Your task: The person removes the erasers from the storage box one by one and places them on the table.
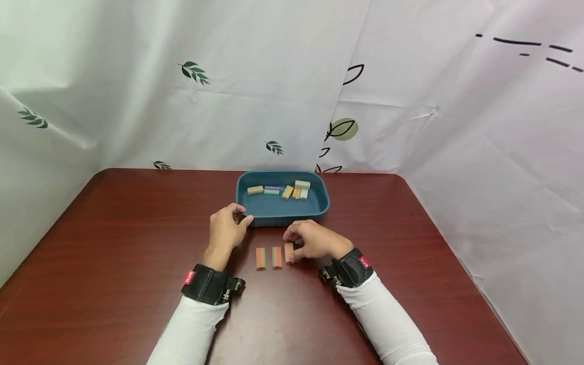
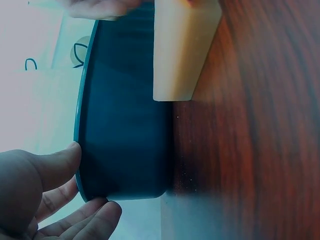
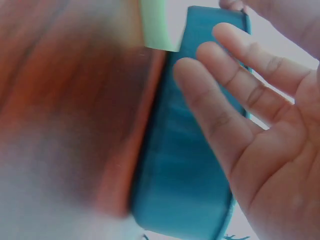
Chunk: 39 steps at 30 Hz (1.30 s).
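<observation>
My left hand (image 1: 226,229) is at the near left corner of a blue plastic bin (image 1: 283,221). In the left wrist view, its thumb (image 2: 65,162) and curled fingers (image 2: 95,222) grip the bin's rim from either side of the corner. Three small blocks, orange with a green strip, form a row before the bin: a left one (image 1: 260,258), a middle one (image 1: 276,257) and a right one (image 1: 289,253). My right hand (image 1: 317,241) is beside the right block. Its fingers (image 3: 245,80) are extended in the right wrist view, with nothing between them.
Inside the bin lie several small blocks: a tan one (image 1: 255,190), a purple and green pair (image 1: 271,190), a yellow one (image 1: 287,192) and a pale one (image 1: 302,184). The dark red wooden table (image 1: 137,228) reaches back to a white patterned curtain (image 1: 219,121).
</observation>
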{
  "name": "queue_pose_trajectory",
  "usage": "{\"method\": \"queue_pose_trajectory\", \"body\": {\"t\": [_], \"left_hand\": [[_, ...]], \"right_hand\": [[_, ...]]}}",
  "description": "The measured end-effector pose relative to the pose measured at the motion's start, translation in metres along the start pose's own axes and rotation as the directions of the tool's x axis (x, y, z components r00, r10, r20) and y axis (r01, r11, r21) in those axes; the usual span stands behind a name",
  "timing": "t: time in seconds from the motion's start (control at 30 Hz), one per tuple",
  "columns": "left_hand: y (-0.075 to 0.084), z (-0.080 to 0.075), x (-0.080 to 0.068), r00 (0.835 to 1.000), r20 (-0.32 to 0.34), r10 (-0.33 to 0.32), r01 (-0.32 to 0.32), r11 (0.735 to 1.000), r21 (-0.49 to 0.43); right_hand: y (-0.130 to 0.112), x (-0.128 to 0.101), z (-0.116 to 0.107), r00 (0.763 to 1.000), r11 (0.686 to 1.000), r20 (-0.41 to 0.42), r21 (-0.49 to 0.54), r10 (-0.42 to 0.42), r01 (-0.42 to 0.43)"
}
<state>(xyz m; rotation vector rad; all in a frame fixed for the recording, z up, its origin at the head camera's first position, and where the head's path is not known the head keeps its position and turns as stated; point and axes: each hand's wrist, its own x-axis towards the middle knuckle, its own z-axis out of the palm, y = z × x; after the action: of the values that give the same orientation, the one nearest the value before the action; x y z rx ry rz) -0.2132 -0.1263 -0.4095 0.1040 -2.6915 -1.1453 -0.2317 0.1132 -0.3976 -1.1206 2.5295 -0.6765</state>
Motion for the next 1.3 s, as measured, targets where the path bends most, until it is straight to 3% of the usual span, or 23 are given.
{"method": "queue_pose_trajectory", "body": {"t": [0.27,0.43,0.6,0.8,1.03,1.17,1.3], "left_hand": [[-0.001,0.001,-0.003,1.0,0.013,0.0,0.0,1.0,-0.003],[0.0,0.003,-0.002,1.0,-0.003,0.03,-0.03,1.0,-0.008],[-0.001,0.002,-0.002,0.998,-0.03,0.049,-0.049,0.999,-0.005],[-0.002,-0.002,-0.001,0.999,-0.034,0.037,-0.037,0.999,-0.017],[-0.007,-0.008,0.001,0.999,-0.028,0.04,-0.039,0.999,0.003],[-0.006,-0.006,0.001,0.999,-0.014,0.034,-0.034,0.999,-0.007],[-0.004,-0.002,-0.001,1.0,-0.006,0.025,-0.025,1.0,-0.015]], "right_hand": [[-0.001,-0.003,-0.025,0.989,0.999,-0.139,-0.022,-0.05,0.047],[0.005,0.007,-0.05,0.965,0.996,-0.259,-0.087,-0.033,0.01],[0.008,0.027,-0.074,0.956,0.988,-0.294,-0.141,0.017,-0.061],[0.011,0.057,-0.095,0.964,0.96,-0.229,-0.209,0.136,-0.185],[0.021,0.092,-0.098,0.964,0.916,-0.081,-0.3,0.253,-0.266],[0.022,0.101,-0.099,0.946,0.866,0.016,-0.406,0.324,-0.29],[0.025,0.105,-0.098,0.935,0.815,0.061,-0.513,0.349,-0.271]]}}
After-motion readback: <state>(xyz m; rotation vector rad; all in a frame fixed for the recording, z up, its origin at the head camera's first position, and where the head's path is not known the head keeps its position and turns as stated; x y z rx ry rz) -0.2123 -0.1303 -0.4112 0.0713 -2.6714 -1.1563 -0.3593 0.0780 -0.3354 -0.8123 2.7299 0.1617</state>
